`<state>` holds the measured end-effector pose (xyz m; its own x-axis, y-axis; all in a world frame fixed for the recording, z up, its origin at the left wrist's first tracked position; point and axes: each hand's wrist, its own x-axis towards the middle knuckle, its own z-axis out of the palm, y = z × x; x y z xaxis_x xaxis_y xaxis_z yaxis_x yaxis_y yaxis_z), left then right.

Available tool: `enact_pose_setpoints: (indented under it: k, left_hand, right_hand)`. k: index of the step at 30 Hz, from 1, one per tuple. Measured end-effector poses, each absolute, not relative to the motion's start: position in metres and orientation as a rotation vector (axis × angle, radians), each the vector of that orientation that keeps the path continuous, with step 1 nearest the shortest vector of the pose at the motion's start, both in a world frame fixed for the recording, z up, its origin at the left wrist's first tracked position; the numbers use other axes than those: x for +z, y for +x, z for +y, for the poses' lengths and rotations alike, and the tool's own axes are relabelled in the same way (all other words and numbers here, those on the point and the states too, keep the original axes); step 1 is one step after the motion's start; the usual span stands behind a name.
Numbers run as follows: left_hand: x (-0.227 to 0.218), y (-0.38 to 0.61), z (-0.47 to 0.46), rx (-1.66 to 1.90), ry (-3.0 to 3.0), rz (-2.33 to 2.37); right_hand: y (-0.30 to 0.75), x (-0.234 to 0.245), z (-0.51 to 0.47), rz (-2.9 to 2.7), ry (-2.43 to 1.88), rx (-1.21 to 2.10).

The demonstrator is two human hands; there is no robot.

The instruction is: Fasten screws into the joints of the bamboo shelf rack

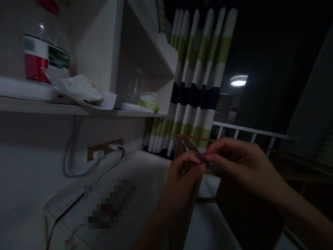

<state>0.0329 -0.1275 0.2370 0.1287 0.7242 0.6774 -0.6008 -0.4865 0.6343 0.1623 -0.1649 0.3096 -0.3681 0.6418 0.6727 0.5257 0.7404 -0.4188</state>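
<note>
The left hand (pixel 183 173) and right hand (pixel 244 163) meet, pinching a small object (pixel 203 163) between their fingertips (too dim to identify) before a wooden frame (pixel 193 208); delicate fingering seems underway, calling for steadiness.

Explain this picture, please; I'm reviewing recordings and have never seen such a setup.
No machine shows here: these are a person's bare hands, seen by a camera worn on the head, looking forward and down. The left hand and right hand meet, pinching a small item too dark and blurred to identify. To the left, a black cable runs across a white desktop, where a pixelated patch hides something. Above, a shelf bears a red-capped bottle and crumpled wrapping.
</note>
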Motion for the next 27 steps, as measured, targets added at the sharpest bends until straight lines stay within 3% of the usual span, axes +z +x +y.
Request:
enact_pose_setpoints:
  k: [11, 19, 27]
  left_hand:
    - [0.235, 0.033, -0.124, 1.659, 1.349, 0.194]
    - [0.234, 0.034, -0.122, 1.661, 1.376, 0.184]
    - [0.236, 0.032, -0.123, 1.605, 1.393, 0.143]
  right_hand:
    - [0.178, 0.328, -0.177, -2.191, -0.956, 0.604]
    - [0.182, 0.355, -0.167, -2.459, -1.153, 0.722]
    - [0.157, 0.366, -0.167, -2.646, -0.946, 0.296]
